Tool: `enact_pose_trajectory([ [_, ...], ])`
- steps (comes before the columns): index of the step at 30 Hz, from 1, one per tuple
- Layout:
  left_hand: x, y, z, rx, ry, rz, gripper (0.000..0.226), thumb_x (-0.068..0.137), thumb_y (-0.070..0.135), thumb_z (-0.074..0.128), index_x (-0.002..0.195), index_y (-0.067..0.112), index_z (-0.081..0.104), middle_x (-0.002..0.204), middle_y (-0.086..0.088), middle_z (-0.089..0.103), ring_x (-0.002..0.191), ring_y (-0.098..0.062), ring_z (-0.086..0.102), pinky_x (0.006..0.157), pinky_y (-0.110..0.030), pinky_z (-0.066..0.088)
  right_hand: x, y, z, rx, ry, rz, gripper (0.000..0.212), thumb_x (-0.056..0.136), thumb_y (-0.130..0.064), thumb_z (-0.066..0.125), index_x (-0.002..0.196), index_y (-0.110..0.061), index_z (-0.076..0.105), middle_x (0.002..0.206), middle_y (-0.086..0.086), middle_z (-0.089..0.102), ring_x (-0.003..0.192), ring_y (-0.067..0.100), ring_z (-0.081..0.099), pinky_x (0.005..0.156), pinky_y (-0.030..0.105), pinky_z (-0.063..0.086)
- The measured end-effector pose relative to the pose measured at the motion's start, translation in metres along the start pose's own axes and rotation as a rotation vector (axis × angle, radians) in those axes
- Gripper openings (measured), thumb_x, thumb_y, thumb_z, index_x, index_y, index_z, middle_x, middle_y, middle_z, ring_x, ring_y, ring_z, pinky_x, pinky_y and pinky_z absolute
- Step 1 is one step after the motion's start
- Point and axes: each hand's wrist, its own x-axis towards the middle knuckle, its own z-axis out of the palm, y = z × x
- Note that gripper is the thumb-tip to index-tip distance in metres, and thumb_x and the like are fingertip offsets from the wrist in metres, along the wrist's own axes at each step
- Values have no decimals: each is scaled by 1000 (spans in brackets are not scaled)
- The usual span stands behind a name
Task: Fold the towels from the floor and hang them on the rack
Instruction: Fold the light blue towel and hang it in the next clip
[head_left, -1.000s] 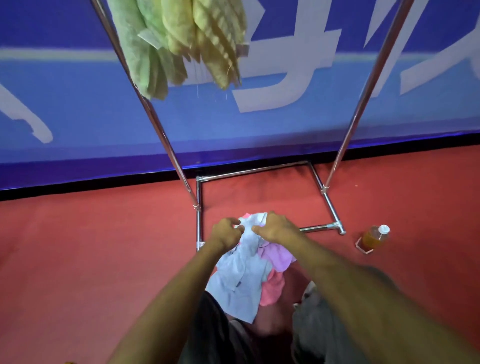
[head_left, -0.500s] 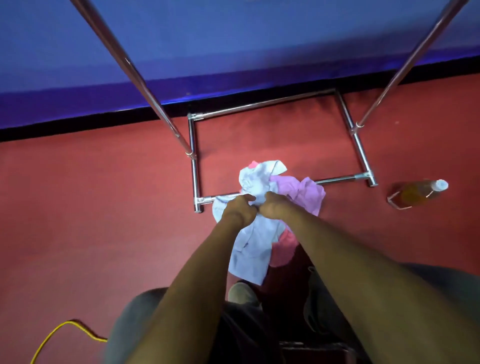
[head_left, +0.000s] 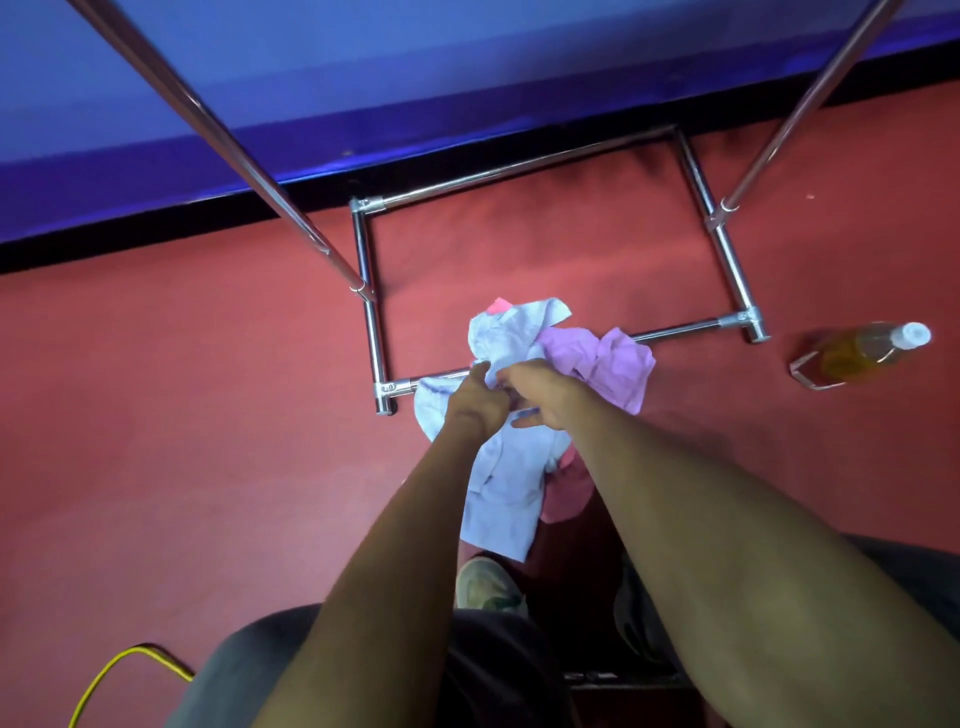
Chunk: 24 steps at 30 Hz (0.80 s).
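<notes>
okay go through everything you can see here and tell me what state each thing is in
Left hand: grip closed on the pale blue towel.
Right hand: gripping the same towel.
Pale blue towel: unfolded, crumpled.
Lilac towel: crumpled, draped over the rack's base bar.
Pink towel: crumpled, partly covered.
Rack: standing.
Bottle: lying down, capped.

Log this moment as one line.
phase: gathering | left hand and right hand: grip on light blue towel | purple towel: floor | hung: none visible

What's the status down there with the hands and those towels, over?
Left hand and right hand gripping pale blue towel. Crumpled lilac towel draped over chrome rack base. Nothing folded yet.
</notes>
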Motion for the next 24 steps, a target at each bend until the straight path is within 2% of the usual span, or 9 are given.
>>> enact_pose_trajectory([
  [2, -2, 7, -1, -75, 12, 12, 74, 97, 13, 51, 160, 30, 15, 122, -14, 68, 105, -33, 66, 87, -38, 54, -5, -2, 8, 82, 73, -43, 22, 90, -12, 62, 108, -2, 69, 102, 18, 75, 80, 30, 72, 81, 47, 62],
  [4, -8, 11, -5, -78, 21, 19, 77, 97, 13, 49, 160, 31, 7, 121, -14, 68, 109, -35, 67, 85, -37, 54, -14, -4, 16, 108, 94, -55, 14, 91, -14, 56, 95, -6, 67, 109, 19, 73, 94, 35, 72, 83, 51, 61],
  [5, -12, 13, -7, -74, 26, 15, 76, 99, 16, 48, 161, 31, 7, 124, -15, 67, 112, -36, 66, 86, -39, 53, -19, -4, 18, 91, 77, -44, 17, 92, -19, 54, 98, -9, 66, 114, 17, 71, 101, 35, 70, 84, 49, 61],
  [8, -20, 12, -12, -41, 24, -21, 72, 100, 24, 49, 160, 31, 10, 131, -15, 63, 118, -33, 62, 92, -38, 52, -33, -2, 15, -71, 47, 4, 30, 94, -29, 50, 115, -11, 62, 118, 11, 67, 110, 32, 64, 91, 46, 58],
  [13, -17, 10, -9, 78, -49, -12, 64, 98, 18, 46, 157, 26, 22, 140, -8, 57, 120, -32, 58, 96, -39, 51, -39, 8, 6, -113, -23, 73, 24, 101, -40, 43, 112, -20, 50, 109, 2, 54, 111, 23, 52, 101, 50, 52],
  [16, -6, 5, -6, 47, -54, -14, 57, 99, 16, 48, 153, 23, 29, 127, -4, 57, 101, -23, 54, 91, -38, 52, -27, 4, 7, -131, -59, 98, 34, 98, -41, 47, 118, -15, 58, 118, 3, 59, 117, 24, 54, 95, 49, 56],
  [18, 2, 2, -4, 31, -42, -21, 59, 99, 11, 54, 153, 19, 31, 133, -9, 55, 98, -19, 49, 92, -39, 53, -13, 0, 11, -99, -76, 125, 39, 93, -39, 53, 122, -15, 64, 125, 6, 64, 115, 24, 59, 91, 49, 58],
  [22, 4, -5, -2, 10, -39, -51, 65, 99, 7, 54, 154, 23, 24, 141, -6, 52, 96, -21, 56, 61, -25, 50, -1, -3, 24, -48, -106, 221, 40, 93, -44, 54, 120, -17, 65, 119, 7, 66, 110, 27, 64, 86, 52, 58],
  [24, 5, -8, -2, 21, -42, -84, 64, 100, 10, 53, 154, 25, 23, 141, -7, 53, 109, -27, 62, 71, -30, 54, 11, 4, 31, -47, -122, 262, 49, 85, -50, 55, 119, -17, 65, 117, 7, 67, 106, 28, 65, 80, 54, 59],
])
